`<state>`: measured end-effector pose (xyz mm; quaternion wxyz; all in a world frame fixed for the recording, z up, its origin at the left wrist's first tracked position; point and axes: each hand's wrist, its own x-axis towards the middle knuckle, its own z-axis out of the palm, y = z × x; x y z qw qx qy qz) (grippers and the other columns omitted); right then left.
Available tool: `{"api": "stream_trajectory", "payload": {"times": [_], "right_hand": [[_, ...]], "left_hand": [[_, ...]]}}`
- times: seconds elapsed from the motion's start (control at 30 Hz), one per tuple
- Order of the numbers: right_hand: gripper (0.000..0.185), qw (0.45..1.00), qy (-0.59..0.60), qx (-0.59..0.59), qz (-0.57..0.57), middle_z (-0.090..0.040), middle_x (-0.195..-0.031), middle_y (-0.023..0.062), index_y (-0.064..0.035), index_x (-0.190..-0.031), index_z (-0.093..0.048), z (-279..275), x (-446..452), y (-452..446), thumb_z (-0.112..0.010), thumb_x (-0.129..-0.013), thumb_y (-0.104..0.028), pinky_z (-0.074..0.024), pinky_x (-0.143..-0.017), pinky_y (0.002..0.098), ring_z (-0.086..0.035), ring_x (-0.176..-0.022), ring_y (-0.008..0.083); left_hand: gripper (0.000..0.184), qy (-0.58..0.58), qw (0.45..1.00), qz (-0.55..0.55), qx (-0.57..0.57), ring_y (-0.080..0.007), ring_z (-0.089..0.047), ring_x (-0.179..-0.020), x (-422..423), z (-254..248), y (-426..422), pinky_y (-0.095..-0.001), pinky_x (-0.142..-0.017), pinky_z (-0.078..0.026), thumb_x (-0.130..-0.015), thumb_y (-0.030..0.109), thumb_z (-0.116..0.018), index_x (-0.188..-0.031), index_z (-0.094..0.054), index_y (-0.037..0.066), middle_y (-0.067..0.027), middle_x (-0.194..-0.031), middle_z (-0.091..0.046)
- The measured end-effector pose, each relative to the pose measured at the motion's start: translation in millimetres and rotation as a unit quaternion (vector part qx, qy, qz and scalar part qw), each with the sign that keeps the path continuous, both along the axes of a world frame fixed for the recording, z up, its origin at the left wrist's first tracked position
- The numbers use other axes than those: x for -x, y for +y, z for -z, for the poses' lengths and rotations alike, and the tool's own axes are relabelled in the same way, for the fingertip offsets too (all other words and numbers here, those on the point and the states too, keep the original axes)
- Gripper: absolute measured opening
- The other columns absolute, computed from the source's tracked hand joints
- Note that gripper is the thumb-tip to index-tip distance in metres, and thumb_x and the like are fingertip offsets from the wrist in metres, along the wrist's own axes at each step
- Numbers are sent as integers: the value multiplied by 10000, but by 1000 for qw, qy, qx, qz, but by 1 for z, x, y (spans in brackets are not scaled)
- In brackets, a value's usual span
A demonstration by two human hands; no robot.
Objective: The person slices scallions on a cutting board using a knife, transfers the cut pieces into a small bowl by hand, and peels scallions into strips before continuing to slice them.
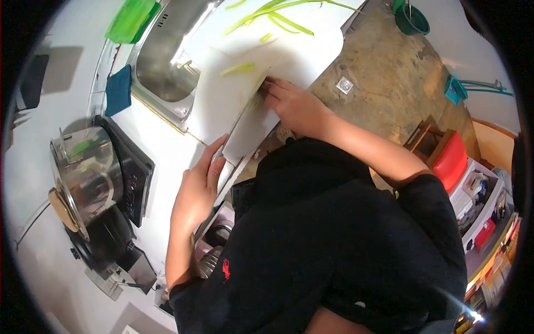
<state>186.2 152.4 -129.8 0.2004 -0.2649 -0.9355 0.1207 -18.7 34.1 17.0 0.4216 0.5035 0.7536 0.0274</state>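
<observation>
My left hand is closed around the handle of a kitchen knife, whose blade lies along the white cutting board. By the blade's far end is my right hand, fingers curled and pressed together. Its fingertips are partly hidden, so what they grip cannot be made out. A little pale green shows between the blade and this hand. Cut green onion pieces lie on the board past the blade. Long green onion stalks are spread near the board's far end.
A steel sink adjoins the board, with a blue cloth on its edge. A large steel pot stands by a black induction cooker. Beyond the counter are a floor drain, a green bucket and a red-seated chair.
</observation>
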Motion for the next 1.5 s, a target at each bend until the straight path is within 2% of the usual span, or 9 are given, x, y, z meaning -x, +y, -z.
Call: {"api": "stream_trajectory", "payload": {"times": [0.2,0.23,0.33,0.37,0.47,0.73,0.83,0.93,1.5], "right_hand": [[431,999,14,-34,17,-592,-1261,171,47,-1189,-612,10,3,0,-566,-764,-6,-444,-1058,370,-534,-1241,312],[429,999,25,-27,16,-592,-1258,170,46,-1188,-611,10,3,0,-566,-764,-4,-444,-1056,371,-539,-1235,313],[423,999,37,-25,20,-595,-1238,166,43,-1183,-607,11,4,0,-567,-764,-4,-449,-1048,370,-549,-1220,310],[422,999,37,-29,21,-596,-1230,165,42,-1181,-606,11,4,1,-567,-763,-5,-452,-1044,369,-551,-1215,308],[418,998,59,-30,19,-596,-1211,167,51,-1164,-614,13,5,1,-573,-753,-11,-458,-1036,362,-552,-1201,307],[331,992,-30,-120,-5,-648,-1134,144,42,-1020,-686,7,2,3,-602,-755,-138,-374,-1103,370,-499,-1216,286],[308,991,-33,-129,-7,-656,-1099,129,31,-992,-691,7,2,3,-603,-755,-144,-367,-1109,372,-503,-1203,280],[286,995,-21,-92,-13,-617,-1123,145,44,-987,-680,2,1,4,-590,-735,-55,-452,-1021,345,-537,-1178,294],[416,996,79,-35,19,-624,-1158,169,49,-1128,-633,11,5,2,-588,-715,23,-481,-1006,377,-578,-1136,329]], "left_hand": [[383,33,999,-8,32,-486,-570,-1104,10,-19,-31,-404,-932,-466,-1028,246,-457,-1400,-501,165,-300,-1005,-663],[384,49,998,-11,41,-494,-619,-967,14,-21,-41,-381,-878,-478,-1030,257,-457,-1399,-501,158,-276,-875,-668],[384,57,993,-52,94,-395,-639,-755,20,-36,-56,-343,-811,-474,-1032,267,-458,-1395,-506,152,-227,-743,-625],[381,40,991,-74,100,-267,-535,-637,24,-40,-58,-312,-752,-456,-1033,269,-459,-1391,-514,152,-180,-667,-555],[379,20,995,-81,60,-195,-482,-613,23,-28,-54,-298,-711,-454,-1030,263,-465,-1390,-520,162,-155,-630,-516],[387,-9,999,13,-31,-444,-522,-633,-10,2,-2,-329,-667,-463,-1027,304,-498,-1391,-508,175,-247,-660,-546],[393,-23,995,37,-84,-114,-354,-613,-3,15,-3,-264,-581,-341,-1056,274,-442,-1412,-496,117,-64,-599,-350],[398,-29,999,12,-31,-447,-523,-654,-2,8,3,-338,-697,-473,-1035,346,-482,-1392,-504,172,-257,-670,-550],[384,9,996,-76,51,-326,-477,-604,17,-22,-67,-333,-708,-470,-1026,254,-475,-1397,-510,162,-201,-658,-515]]}}
